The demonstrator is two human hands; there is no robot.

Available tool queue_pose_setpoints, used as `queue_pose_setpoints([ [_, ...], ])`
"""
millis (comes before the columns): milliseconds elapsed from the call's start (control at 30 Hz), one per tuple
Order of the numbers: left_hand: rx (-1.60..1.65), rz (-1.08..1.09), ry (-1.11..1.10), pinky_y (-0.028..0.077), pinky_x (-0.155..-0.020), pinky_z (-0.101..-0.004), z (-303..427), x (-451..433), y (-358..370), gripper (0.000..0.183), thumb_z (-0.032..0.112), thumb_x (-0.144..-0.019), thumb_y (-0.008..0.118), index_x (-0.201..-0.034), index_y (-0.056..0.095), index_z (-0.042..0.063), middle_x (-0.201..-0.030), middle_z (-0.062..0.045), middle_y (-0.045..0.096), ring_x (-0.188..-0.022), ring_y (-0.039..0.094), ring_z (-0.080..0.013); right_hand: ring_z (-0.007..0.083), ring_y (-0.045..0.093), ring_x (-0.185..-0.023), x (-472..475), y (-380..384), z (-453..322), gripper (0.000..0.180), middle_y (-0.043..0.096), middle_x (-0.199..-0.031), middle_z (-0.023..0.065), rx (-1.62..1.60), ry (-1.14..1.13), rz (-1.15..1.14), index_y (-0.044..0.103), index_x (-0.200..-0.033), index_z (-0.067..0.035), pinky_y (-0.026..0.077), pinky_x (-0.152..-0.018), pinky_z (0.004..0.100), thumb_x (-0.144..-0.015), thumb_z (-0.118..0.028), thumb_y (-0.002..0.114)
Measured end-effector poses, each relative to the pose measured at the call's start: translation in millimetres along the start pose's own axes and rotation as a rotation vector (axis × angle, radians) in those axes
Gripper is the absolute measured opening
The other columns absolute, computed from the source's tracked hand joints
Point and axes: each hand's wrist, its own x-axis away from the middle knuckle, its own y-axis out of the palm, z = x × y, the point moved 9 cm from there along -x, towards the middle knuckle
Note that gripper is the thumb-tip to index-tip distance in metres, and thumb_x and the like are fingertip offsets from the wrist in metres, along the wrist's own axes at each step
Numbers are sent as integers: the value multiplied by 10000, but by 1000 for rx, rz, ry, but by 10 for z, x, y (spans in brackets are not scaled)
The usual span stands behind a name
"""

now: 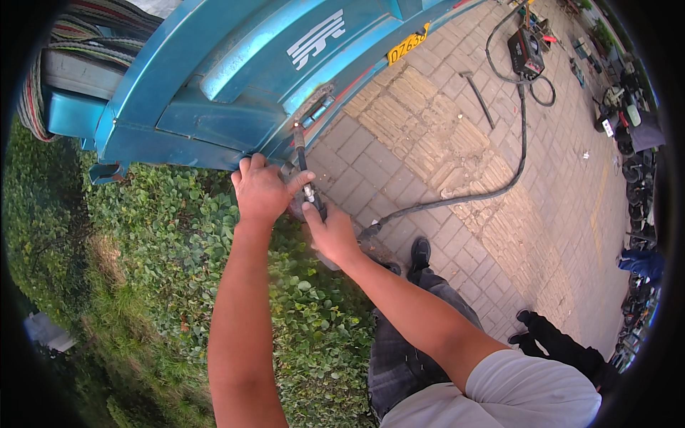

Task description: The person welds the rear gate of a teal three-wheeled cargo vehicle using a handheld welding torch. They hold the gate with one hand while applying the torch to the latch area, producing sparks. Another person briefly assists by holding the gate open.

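My right hand (pixel 332 230) is closed around the handle of a welding torch (pixel 302 150), whose nozzle tip touches or nearly touches the blue metal panel of a vehicle (pixel 214 125). A small bright spot shows at that tip. Just above the tip, a scorched, bare metal patch (pixel 316 99) lies beside a short hinge-like cylinder (pixel 319 111). My left hand (pixel 262 187) rests with its fingers over the panel's lower edge, its thumb reaching beside the torch. Whether the thumb touches the torch, I cannot tell. A black cable (pixel 455 200) runs from near my right hand across the paving.
A black welding machine (pixel 527 52) stands on the pavement, with a hammer (pixel 479 99) lying nearer. A leafy hedge (pixel 187 241) borders me on the left. Another person's dark-clothed legs (pixel 562 339) are at the lower right. Parked motorcycles (pixel 623 112) line the far right.
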Motion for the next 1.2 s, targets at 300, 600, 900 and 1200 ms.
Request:
queue_pose_setpoints([
  [300, 27, 42, -7, 378, -824, -431, -14, -13, 15, 719, 755, -756, 604, -718, 746, 51, -917, -62, 563, -944, 485, -295, 338, 646, -566, -71, 20, 6, 535, 623, -605, 178, -2, -3, 9, 588, -875, 71, 493, -587, 451, -949, -458, 574],
  [600, 33, 143, 42, 359, -759, -425, -16, 13, -2, 696, 735, -774, 612, -606, 669, 62, -884, -54, 538, -910, 480, -285, 387, 653, -617, -85, 41, 21, 540, 629, -639, 221, 11, -20, 10, 589, -873, 77, 493, -607, 474, -945, -458, 582],
  [900, 33, 145, 42, 359, -760, -423, -8, 6, -12, 685, 725, -767, 629, -607, 673, 61, -869, -53, 530, -910, 480, -284, 395, 660, -660, -96, 41, 10, 514, 638, -682, 235, 7, -54, 20, 599, -938, 71, 490, -637, 475, -942, -443, 587],
  [1200, 30, 123, 59, 357, -766, -423, 16, 13, -35, 694, 734, -750, 637, -603, 670, 57, -864, -53, 525, -905, 476, -286, 367, 650, -623, -37, 30, 48, 497, 631, -654, 204, -27, -26, 18, 602, -947, 63, 493, -625, 458, -945, -434, 580],
])
